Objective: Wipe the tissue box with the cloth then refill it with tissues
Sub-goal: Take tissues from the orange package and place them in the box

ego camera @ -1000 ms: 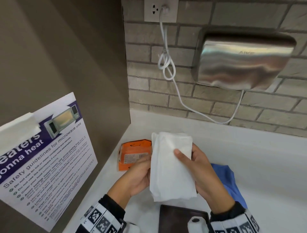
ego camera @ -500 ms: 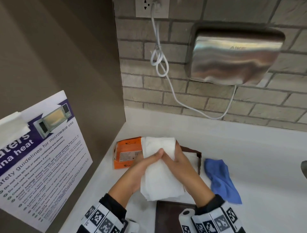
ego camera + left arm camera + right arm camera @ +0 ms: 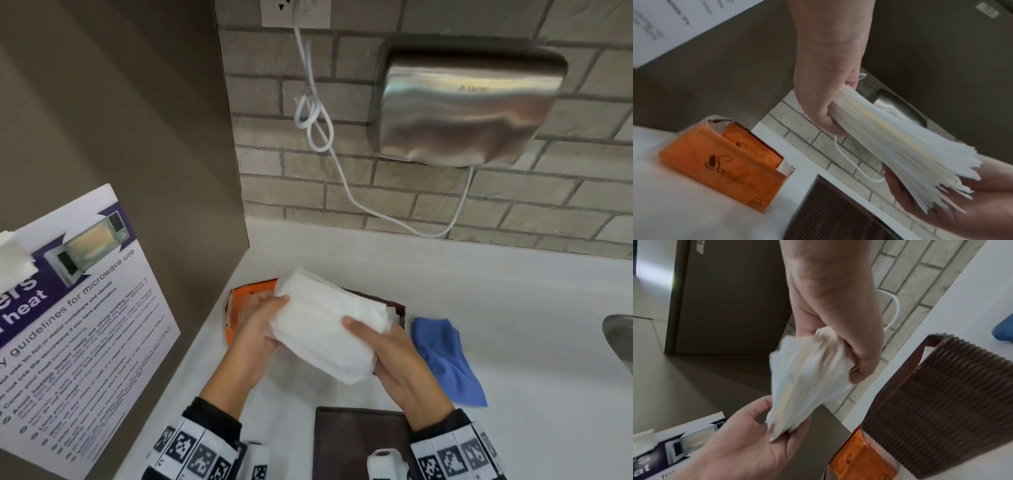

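A thick stack of white tissues (image 3: 325, 337) hangs tilted just above the open brown tissue box (image 3: 400, 308). My left hand (image 3: 270, 317) grips the stack's left end, thumb on top; the left wrist view shows the fingers curled round the tissue stack (image 3: 890, 138). My right hand (image 3: 373, 347) holds the right end, thumb over the top sheet, and bunches the tissue stack (image 3: 807, 382) in the right wrist view. The box's ribbed brown wall (image 3: 951, 402) stands below. Its dark lid (image 3: 356, 442) lies near me. The blue cloth (image 3: 445, 359) lies crumpled to the right.
An opened orange tissue pack (image 3: 239, 308) lies left of the box, by the brown side wall. A steel hand dryer (image 3: 469, 106) and its white cord (image 3: 315, 116) hang on the brick wall. A sink rim (image 3: 620, 339) shows far right. A microwave poster (image 3: 68, 325) leans at left.
The tissue stack stood upright in front of me; it has tipped over to lie slanted and lower, over the brown box. My hands have slid apart to its two ends.
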Motion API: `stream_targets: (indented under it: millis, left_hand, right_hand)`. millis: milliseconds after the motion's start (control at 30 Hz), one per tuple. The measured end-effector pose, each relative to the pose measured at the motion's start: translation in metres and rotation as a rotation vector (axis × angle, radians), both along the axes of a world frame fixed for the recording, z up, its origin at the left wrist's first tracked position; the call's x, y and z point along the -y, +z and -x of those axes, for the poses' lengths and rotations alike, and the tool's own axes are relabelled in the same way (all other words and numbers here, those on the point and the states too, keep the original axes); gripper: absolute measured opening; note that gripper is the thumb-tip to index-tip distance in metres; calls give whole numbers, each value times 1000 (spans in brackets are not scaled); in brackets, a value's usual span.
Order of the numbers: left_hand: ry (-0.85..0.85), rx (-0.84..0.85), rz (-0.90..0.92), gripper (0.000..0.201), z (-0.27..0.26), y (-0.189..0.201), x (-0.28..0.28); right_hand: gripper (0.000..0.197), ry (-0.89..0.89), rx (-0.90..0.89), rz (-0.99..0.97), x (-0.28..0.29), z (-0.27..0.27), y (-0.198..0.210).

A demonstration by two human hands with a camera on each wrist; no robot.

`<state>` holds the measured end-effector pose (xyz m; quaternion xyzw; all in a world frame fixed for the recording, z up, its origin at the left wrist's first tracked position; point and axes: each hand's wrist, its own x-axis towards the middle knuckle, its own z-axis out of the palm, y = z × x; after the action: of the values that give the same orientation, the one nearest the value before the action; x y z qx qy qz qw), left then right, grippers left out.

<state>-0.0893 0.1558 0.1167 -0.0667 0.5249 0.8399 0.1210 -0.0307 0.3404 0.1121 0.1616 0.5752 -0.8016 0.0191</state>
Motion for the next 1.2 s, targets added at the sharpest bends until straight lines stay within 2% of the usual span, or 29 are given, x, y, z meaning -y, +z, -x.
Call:
stream_targets:
  millis: [100,167,233,267,333,433,533,600,667,700,767,867,933,1033,1200]
  left_hand:
    - [-110,-13,122,43,-4,-6,-4]
    - [-5,-68,280,36,-9,-13,-9]
    - [119,-110,398,25,-13,-25,-10]
    - [129,-113,439,22,-14,-31,-8]
    - [95,-105,532,27,-19,-44,-3]
    - [30,-130,638,35,-22,-54,-2]
    - [7,-224,659,31,-15,-44,-13]
    - [-25,-353,693,20,-4,-28,-26]
    - [-93,-470,732,13,10,-13,-41]
    - [-141,-496,738,19,19,-8,-48]
    - [-265,-505,775,25,35,0,-60]
    - [-480,-510,933,28,53,-8,-72]
    - [-559,-497,1016,30,58,-19,-77]
    - [-588,-461,1116,33,57,-32,-81]
    - [-614,-440,1261,40,44,-42,-83]
  right_hand:
    - [41,-106,-38,62,7,2,-4]
    - [39,-136,-12,-56,17,2,-7]
    - [38,-110,33,-296,25,-3,-11]
    - [39,-79,45,-392,27,-6,-16]
    - [40,-28,50,-493,28,-14,-25]
    - [40,-61,15,-605,19,-22,-28]
    - [37,-125,-128,-741,4,-24,-19]
    - [36,-126,-207,-782,-10,-20,-12]
    - [35,-121,-193,-793,-25,-12,-7]
    - [35,-129,-176,-799,-33,-7,-6]
    - [34,-148,-154,-833,-46,4,-5]
    - [31,-150,-89,-869,-59,17,-9]
    - [33,-99,-19,-909,-62,26,-16]
    - [36,22,50,-1037,-64,35,-30]
    - [39,218,68,-1284,-63,42,-28]
